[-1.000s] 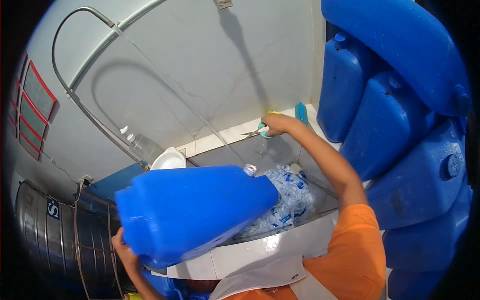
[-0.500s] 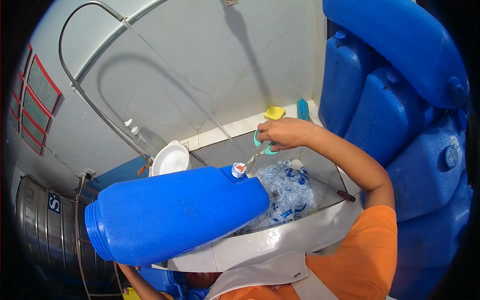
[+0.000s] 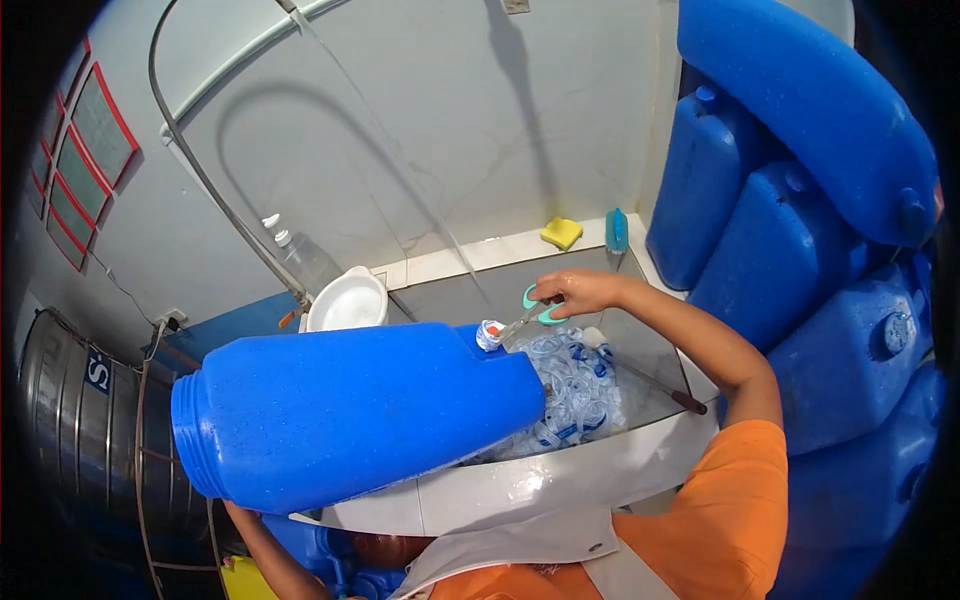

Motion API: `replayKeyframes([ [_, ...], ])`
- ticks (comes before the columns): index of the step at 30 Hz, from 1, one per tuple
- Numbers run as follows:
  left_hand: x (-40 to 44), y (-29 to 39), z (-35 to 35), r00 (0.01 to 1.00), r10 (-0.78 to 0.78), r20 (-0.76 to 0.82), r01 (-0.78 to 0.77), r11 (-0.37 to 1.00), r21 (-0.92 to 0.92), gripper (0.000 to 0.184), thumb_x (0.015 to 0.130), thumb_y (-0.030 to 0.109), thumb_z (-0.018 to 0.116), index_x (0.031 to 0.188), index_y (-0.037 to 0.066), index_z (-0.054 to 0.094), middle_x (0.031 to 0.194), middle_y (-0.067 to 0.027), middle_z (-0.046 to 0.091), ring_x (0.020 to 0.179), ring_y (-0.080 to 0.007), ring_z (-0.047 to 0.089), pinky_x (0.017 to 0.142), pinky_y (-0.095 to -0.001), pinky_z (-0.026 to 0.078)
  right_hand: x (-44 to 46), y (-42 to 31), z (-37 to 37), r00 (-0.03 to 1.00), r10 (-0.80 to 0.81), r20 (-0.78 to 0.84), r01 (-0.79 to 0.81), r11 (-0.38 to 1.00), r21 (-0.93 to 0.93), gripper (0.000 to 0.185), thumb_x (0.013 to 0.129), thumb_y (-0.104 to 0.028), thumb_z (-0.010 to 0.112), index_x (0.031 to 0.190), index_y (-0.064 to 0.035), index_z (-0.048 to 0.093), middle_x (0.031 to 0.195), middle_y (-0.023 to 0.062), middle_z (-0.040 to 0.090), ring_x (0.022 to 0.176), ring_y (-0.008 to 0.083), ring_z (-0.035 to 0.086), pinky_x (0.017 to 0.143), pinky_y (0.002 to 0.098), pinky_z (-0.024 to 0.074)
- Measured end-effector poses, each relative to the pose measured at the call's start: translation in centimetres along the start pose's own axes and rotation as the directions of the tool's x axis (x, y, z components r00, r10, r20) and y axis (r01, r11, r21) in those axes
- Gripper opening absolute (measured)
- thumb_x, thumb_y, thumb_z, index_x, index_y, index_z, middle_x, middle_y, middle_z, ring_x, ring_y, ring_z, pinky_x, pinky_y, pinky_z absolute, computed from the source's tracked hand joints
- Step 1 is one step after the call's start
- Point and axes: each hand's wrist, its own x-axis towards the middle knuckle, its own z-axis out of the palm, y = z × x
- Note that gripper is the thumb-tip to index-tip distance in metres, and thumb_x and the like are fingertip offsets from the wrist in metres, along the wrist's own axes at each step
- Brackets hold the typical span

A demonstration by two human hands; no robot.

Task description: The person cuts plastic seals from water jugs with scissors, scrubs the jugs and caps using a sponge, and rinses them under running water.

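A big blue water jug (image 3: 350, 410) lies on its side across the sink's front edge. Near its right end is a spout cap (image 3: 489, 336) in white plastic wrap with an orange-red spot. My right hand (image 3: 574, 292) is closed around the teal handles of a pair of scissors (image 3: 520, 322), whose tips touch the wrapped cap. Below the jug's left end my left forearm (image 3: 270, 550) reaches up; the jug hides the hand and its fingers. Beside the jug's right end, a heap of clear and blue plastic wrap scraps (image 3: 575, 385) fills part of the sink (image 3: 450, 302).
Several blue jugs (image 3: 820, 290) are stacked at the right. On the back ledge sit a yellow sponge (image 3: 562, 234) and a teal brush (image 3: 616, 232). A white bowl (image 3: 348, 300), pump bottles (image 3: 305, 262) and a brown-handled tool (image 3: 688, 402) are around the sink. Water runs from a bent pipe (image 3: 165, 110).
The scissors have tilted flatter, their tips still at the wrapped cap. My right hand has lowered slightly with them. The whole view has shifted a little; the jug stays on its side.
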Motion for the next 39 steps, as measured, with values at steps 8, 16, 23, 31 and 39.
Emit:
replayKeyframes([
  [8,0.6,-0.5,-0.3,0.999,0.013,0.03,-0.013,1.0,-0.004,0.015,0.074,0.008,0.063,0.084,-0.003,0.062,0.064,-0.0035,0.056,0.064,-0.0077,0.052,0.057,-0.0235,0.041,2.8,-13.1,-3.5,0.96,0.201,0.194,0.03,0.617,-0.787,0.02,0.058,-0.021,0.066,0.067,-0.0038,0.064,0.066,0.0109,0.062,0.066,0.0291,0.062,0.054,0.0384,0.048],
  [16,1.0,-1.1,-0.3,0.997,0.019,0.071,-0.016,0.999,-0.04,0.015,0.074,0.008,0.063,0.083,-0.003,0.063,0.061,-0.0028,0.057,0.061,-0.0059,0.051,0.054,-0.0218,0.041,5.8,-15.9,-0.4,0.886,0.339,0.316,0.084,0.553,-0.829,0.013,0.059,-0.017,0.066,0.072,-0.012,0.068,0.07,0.0078,0.066,0.071,0.0271,0.065,0.055,0.0382,0.0507],
  [23,1.3,-1.0,0.0,0.992,0.005,0.125,-0.008,1.0,0.023,0.019,0.072,0.01,0.064,0.084,-0.004,0.062,0.06,-0.0044,0.059,0.056,-0.0048,0.051,0.053,-0.0222,0.041,2.8,-10.3,0.6,0.939,0.312,0.145,-0.099,0.65,-0.754,0.013,0.067,-0.019,0.063,0.072,-0.0085,0.068,0.072,0.0116,0.065,0.072,0.0319,0.064,0.059,0.0403,0.0508],
  [31,0.4,-0.2,-0.7,0.994,0.044,0.102,-0.05,0.997,0.06,0.02,0.072,0.011,0.065,0.084,-0.005,0.062,0.061,-0.0046,0.06,0.056,-0.0052,0.051,0.053,-0.0223,0.041,-0.7,-3.0,0.5,0.97,0.234,-0.068,-0.206,0.937,0.283,0.031,0.078,-0.014,0.06,0.104,-0.0025,0.05,0.094,0.0094,0.061,0.083,0.025,0.062,0.077,0.0367,0.0473],
  [39,0.8,0.6,-0.8,0.992,0.064,0.111,-0.075,0.992,0.099,0.021,0.071,0.012,0.065,0.084,-0.005,0.062,0.061,-0.0049,0.06,0.056,-0.0057,0.052,0.053,-0.0225,0.041,4.6,-5.3,3.2,0.998,-0.057,0.016,0.052,0.974,0.222,0.031,0.072,-0.004,0.058,0.102,-0.0038,0.051,0.089,0.0083,0.059,0.084,0.0217,0.058,0.077,0.0331,0.0446],
])
